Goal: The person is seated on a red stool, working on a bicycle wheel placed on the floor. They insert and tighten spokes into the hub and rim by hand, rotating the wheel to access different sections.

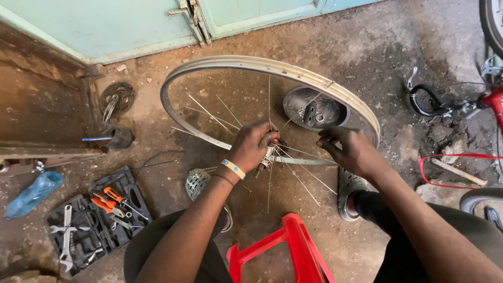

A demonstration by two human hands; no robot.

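Observation:
A bare metal bicycle wheel rim (220, 65) stands tilted in front of me on the dirt floor, with loose thin spokes (301, 181) fanning from the hub (270, 154). My left hand (251, 147), with a pale wristband, grips the hub. My right hand (348, 149) pinches a thin spoke just right of the hub, fingers closed on it. A round metal bowl (314, 107) with small parts lies on the floor behind the rim.
An open black tool case (91, 222) with wrenches and orange-handled pliers lies at the left, beside a blue plastic bottle (31, 194). A red plastic stool (291, 251) sits between my knees. A red bicycle frame (490, 99) stands at the right; teal doors (131, 26) behind.

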